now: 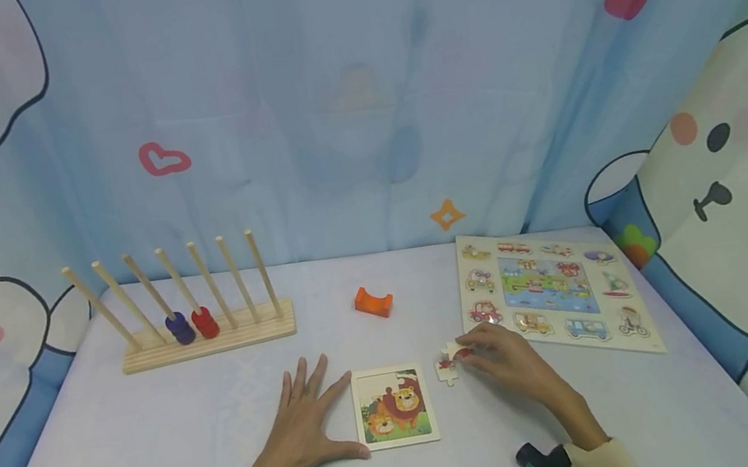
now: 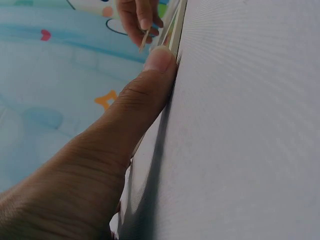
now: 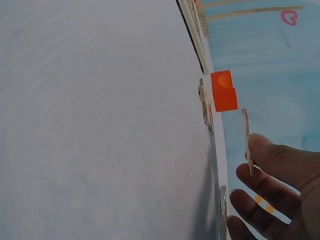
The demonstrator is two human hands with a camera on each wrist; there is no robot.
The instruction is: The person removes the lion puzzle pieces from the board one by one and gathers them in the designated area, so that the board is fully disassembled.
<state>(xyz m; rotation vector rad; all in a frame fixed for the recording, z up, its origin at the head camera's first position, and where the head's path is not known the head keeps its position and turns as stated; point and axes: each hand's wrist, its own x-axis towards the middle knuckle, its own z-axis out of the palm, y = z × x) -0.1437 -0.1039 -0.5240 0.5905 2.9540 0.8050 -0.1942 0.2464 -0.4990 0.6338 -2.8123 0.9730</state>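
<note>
A small lion picture puzzle (image 1: 394, 407) in a pale frame lies flat on the table. My left hand (image 1: 308, 424) rests at its left side with fingers spread, the thumb (image 2: 159, 60) and a fingertip touching the frame's edge. My right hand (image 1: 509, 360) pinches a thin jigsaw piece (image 3: 247, 142) between thumb and finger, raised off the table. Below and left of that hand, another jigsaw piece (image 1: 447, 372) lies on the table. From the right wrist the held piece appears edge-on, so its picture is hidden there.
A larger vehicle puzzle board (image 1: 556, 293) lies at the right, just beyond my right hand. An orange curved block (image 1: 374, 302) sits farther back. At the back left stands a wooden peg rack (image 1: 209, 344) with purple rings (image 1: 180, 328) and red rings (image 1: 205, 322).
</note>
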